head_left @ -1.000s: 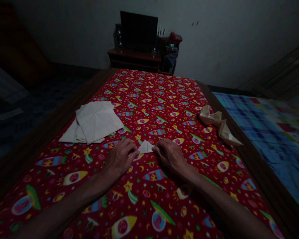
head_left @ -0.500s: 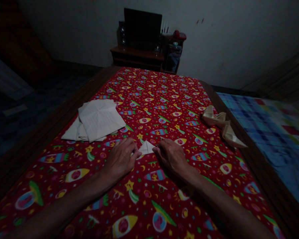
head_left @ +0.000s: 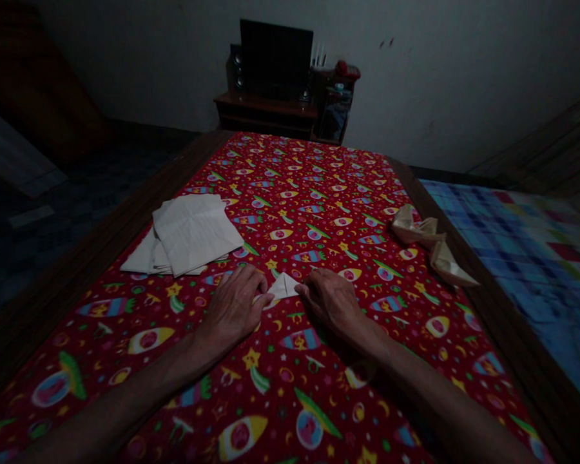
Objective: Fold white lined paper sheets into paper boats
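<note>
A small piece of folded paper (head_left: 283, 287), white and triangular with a crease down its middle, lies low on the red patterned cloth (head_left: 314, 212) between my hands. My left hand (head_left: 239, 298) pinches its left corner, thumb toward the paper and fingers curled. At the right corner, the thumb and curled fingers of my right hand (head_left: 331, 298) close on it in the same way. Both ends of the paper are hidden by the fingers. Beyond my left hand lies a stack of paper sheets (head_left: 198, 232), somewhat fanned out.
Folded paper boats (head_left: 447, 264) stand near the right edge, touching one another. Dark wooden borders (head_left: 493, 309) run along both sides of the cloth. A blue checked cloth (head_left: 502, 238) lies to the right. At the far wall, a black screen (head_left: 276, 58) stands on a low cabinet (head_left: 265, 109).
The view has shifted slightly, moving the scene a little to the right. Both hands keep hold of the folded paper, with only a slight movement of the left fingers.
</note>
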A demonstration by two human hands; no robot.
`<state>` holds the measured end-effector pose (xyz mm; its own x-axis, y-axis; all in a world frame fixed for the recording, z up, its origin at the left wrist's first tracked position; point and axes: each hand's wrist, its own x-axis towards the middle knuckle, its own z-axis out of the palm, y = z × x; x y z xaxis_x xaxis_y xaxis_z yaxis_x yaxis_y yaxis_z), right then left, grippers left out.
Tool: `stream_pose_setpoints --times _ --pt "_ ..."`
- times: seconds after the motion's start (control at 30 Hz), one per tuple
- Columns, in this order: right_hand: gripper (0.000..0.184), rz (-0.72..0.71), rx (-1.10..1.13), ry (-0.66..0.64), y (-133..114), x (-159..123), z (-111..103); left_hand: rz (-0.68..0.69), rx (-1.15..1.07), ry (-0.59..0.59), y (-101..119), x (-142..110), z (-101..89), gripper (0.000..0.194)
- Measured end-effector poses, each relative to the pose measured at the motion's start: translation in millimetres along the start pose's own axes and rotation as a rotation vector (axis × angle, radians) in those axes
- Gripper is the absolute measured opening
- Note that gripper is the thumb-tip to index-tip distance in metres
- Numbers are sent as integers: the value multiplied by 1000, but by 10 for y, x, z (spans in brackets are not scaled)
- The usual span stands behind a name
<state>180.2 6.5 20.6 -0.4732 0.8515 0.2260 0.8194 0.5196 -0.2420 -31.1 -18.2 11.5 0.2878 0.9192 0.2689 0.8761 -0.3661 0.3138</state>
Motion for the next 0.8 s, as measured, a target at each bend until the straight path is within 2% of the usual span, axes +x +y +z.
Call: stream_pose_setpoints --times 0.07,0.1,0.2,0.27,0.33,0.47,0.67,0.73,0.8 --pt "26 6 -1 -1 4 1 2 28 22 34 25 -10 -18 11" --pt "26 6 0 -1 5 0 0 75 44 54 44 -17 -29 19" --pt "26 -10 0 13 1 -4 -8 339 121 35 125 -50 -41 41" --pt "25 -19 -2 28 -1 -8 -9 474 143 -15 181 -87 -19 42" --pt "26 -18 -3 40 1 -10 0 470 139 -32 219 -131 20 41" --pt "26 -15 16 45 14 -12 33 416 127 -94 220 -196 72 50" --pt "19 -10 47 115 -7 -43 74 416 126 -138 187 -186 16 51" --pt "17 -83 34 144 -23 -73 83 407 133 -138 194 -177 -1 50" --pt "18 -232 10 154 -32 -114 86 391 136 -132 204 -171 -10 49"
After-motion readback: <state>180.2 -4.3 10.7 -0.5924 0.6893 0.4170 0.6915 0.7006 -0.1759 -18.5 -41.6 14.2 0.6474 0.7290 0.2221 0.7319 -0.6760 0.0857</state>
